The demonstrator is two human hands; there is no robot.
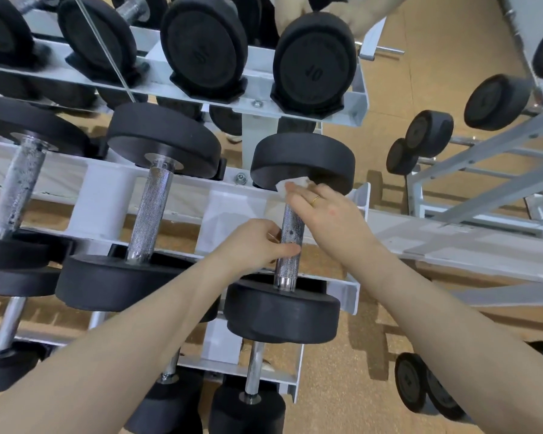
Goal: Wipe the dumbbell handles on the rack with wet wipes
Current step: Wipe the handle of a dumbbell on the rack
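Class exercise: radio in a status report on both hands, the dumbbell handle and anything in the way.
Left hand grips the handle low. Right hand presses the wet wipe on its top end, under the far weight head. Nothing blocking.

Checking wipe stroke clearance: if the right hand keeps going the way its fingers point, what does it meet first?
Probably the inner face of the far black rubber dumbbell head. The right hand presses a white wet wipe onto the knurled steel handle just below it; depth unclear.

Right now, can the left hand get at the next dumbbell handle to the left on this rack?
Probably yes. The left hand only steadies the handle being wiped, and the neighbouring handle lies bare on the same shelf with nothing across it.
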